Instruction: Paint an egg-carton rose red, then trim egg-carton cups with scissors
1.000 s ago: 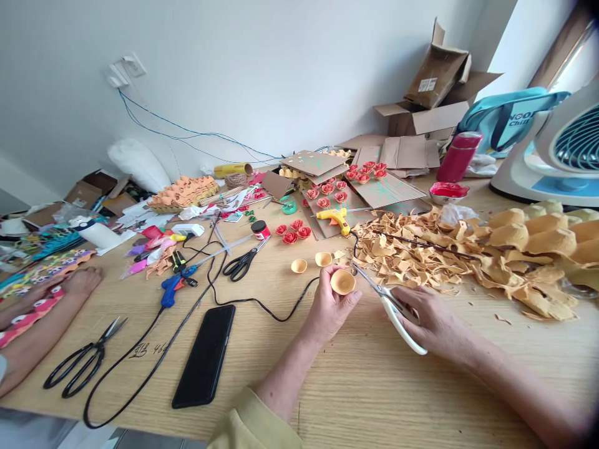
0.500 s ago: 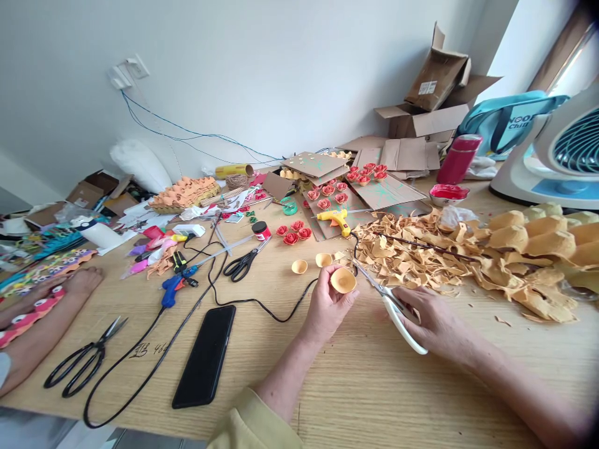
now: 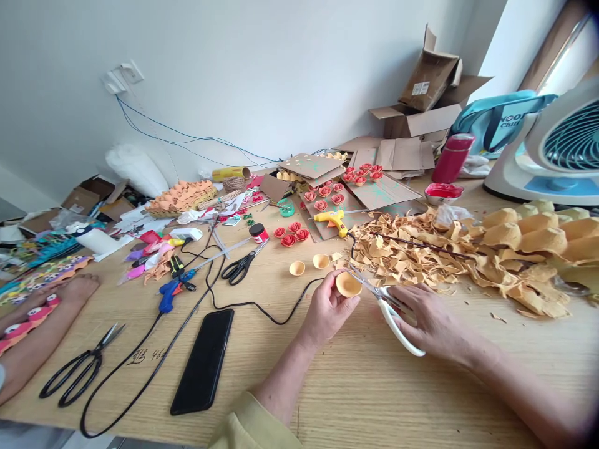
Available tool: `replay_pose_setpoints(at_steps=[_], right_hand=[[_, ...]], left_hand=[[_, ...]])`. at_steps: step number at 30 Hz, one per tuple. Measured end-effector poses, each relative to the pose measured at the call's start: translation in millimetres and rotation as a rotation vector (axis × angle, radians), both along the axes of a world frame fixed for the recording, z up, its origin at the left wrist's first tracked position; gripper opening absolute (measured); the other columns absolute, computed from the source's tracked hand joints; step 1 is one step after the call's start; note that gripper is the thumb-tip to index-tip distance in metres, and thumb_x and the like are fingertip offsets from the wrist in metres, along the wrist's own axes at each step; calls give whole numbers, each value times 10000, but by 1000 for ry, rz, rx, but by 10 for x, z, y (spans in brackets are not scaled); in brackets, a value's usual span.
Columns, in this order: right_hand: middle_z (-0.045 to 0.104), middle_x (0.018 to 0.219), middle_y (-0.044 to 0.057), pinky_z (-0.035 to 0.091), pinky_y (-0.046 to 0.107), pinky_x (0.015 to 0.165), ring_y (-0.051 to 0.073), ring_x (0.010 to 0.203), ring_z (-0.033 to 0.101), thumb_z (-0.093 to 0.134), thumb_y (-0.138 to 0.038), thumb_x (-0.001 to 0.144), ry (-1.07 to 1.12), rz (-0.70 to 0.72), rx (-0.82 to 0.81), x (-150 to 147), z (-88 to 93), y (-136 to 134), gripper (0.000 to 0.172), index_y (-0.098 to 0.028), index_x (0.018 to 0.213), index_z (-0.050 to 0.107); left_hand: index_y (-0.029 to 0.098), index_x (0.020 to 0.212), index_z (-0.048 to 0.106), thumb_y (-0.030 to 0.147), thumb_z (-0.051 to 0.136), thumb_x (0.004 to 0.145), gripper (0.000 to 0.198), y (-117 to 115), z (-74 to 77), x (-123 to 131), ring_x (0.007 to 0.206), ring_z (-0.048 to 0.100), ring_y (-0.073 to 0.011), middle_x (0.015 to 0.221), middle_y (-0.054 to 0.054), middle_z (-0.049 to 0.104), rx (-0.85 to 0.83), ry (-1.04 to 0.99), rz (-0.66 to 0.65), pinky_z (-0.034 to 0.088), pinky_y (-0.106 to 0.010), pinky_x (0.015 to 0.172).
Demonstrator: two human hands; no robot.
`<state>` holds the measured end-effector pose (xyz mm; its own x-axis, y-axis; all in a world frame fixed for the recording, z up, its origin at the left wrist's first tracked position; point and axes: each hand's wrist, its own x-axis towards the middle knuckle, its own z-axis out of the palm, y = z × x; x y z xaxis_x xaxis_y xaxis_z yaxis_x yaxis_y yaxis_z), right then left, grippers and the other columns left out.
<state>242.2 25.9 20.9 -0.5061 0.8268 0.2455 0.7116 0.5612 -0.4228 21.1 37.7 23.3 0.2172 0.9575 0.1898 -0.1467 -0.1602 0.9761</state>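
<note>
My left hand (image 3: 327,312) pinches a small yellow egg-carton cup (image 3: 349,284), its hollow side facing up toward me. In my right hand (image 3: 433,321) is a pair of white-handled scissors (image 3: 390,318); the blades point left and lie at the rim of the cup. Whether they touch the rim is hard to make out. Two more cut cups, one at the left (image 3: 297,268) and another beside it (image 3: 321,260), rest on the table just beyond my left hand. A heap of yellow carton scraps (image 3: 402,249) spreads behind the scissors.
Uncut egg cartons (image 3: 524,234) and a fan (image 3: 552,149) stand at the right. Behind lie red paper roses (image 3: 291,234) and a yellow glue gun (image 3: 333,219). Leftward are a phone (image 3: 203,362), black scissors (image 3: 84,368), a blue glue gun (image 3: 171,293) with its cord, and another person's arm (image 3: 51,324).
The scissors' blades have come to the cup's rim, where a gap showed before. The cup has tilted slightly and shifted a little to the right. The whole view has moved a little.
</note>
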Motion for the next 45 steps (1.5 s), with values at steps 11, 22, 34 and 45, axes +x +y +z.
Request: replay_pose_setpoints(at_steps=[11,22,34,45], right_hand=[[655,956,63,413,394,809,249,887,592,579,-405,925,-52,-31,52,39,-28,18,195,-235,1017,554],[655,868,43,401,375,789,221,794,580,600,-372,897,-25,-14,112,23,-17,8,158,-231,945,545],[573,726,-8,372,361,776,165,653,495,545,-342,948,-16,66,88,58,-49,13,201,-230,818,441],[544,688,-28,351,336,748,147,619,473,529,-342,972,13,114,156,80,-44,20,252,-231,778,413]], left_hand=[[179,1166,573,163,719,795,399,-58,22,49,1121,656,-215,1198,-97,682,20,43,-23,515,-342,1009],[180,1130,612,191,748,770,384,-84,23,55,1126,624,-253,1133,-98,679,1,112,26,518,-355,976],[170,1062,616,144,713,765,313,-97,106,54,1064,634,-219,1073,-75,681,-11,65,-12,513,-320,956],[151,1109,621,166,701,753,366,-72,182,-43,1037,634,-219,1081,-79,673,-34,73,-74,525,-316,924]])
